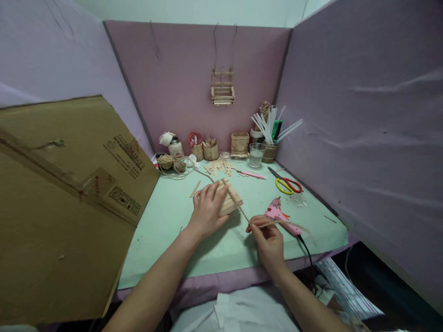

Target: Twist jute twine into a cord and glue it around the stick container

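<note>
On the green cloth lies a small block of pale craft sticks (235,206). My left hand (207,210) grips it from the left, fingers over its top and thumb along the near side. A jute twine (245,215) crosses the block's top and runs taut to my right hand (268,242), which pinches it between thumb and fingertips. The twine's loose end trails rightward over a pink glue gun (282,218), slightly blurred. Behind the block, the cord leads back toward the twine balls (166,162). The block's left side is hidden under my fingers.
Scissors (289,184) with yellow and red handles lie at right. Loose sticks (219,167) and a pink pen-like tool (252,174) lie behind the block. A water cup (256,155) and several holders line the back. A cardboard sheet (69,212) stands at left.
</note>
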Demonstrator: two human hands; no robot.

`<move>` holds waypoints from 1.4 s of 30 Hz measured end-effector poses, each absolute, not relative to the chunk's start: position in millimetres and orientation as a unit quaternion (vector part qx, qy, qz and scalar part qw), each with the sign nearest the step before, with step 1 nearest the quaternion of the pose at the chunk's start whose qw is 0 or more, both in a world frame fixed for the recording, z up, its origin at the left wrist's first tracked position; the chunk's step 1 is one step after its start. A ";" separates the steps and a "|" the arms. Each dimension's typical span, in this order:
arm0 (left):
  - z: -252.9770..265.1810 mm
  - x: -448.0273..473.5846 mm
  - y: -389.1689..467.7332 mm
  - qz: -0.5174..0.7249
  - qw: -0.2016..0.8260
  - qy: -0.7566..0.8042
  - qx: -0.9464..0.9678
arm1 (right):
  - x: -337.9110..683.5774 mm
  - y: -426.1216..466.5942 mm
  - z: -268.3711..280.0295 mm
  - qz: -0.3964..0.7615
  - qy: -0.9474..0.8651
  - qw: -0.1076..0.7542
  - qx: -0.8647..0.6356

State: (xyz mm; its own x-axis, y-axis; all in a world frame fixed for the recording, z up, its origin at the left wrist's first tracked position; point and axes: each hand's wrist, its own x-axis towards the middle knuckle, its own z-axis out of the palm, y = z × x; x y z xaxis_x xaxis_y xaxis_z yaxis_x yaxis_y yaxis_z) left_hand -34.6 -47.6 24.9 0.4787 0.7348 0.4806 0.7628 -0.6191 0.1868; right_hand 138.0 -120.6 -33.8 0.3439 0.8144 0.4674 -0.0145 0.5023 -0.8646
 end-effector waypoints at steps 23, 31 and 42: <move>22.3 -29.6 -55.1 -0.339 0.071 -0.458 -0.819 | 134.0 -117.5 -24.0 0.694 -0.173 0.598 -0.362; 16.7 -28.5 -56.2 -0.365 0.130 -0.430 -0.816 | 135.4 -137.5 19.8 0.384 -0.613 0.504 -0.473; 7.7 -21.5 -60.0 -0.399 0.169 -0.415 -0.800 | 125.7 -79.9 31.7 -0.016 -0.632 0.525 -0.569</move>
State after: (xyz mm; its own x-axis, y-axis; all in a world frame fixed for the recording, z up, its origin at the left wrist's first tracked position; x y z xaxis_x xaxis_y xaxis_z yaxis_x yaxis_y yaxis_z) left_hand -21.5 -60.0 7.7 0.3377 0.5282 0.7791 0.7987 -0.5988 0.0597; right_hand 125.7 -79.9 31.7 0.1997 0.7038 0.6817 0.7367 0.3509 -0.5781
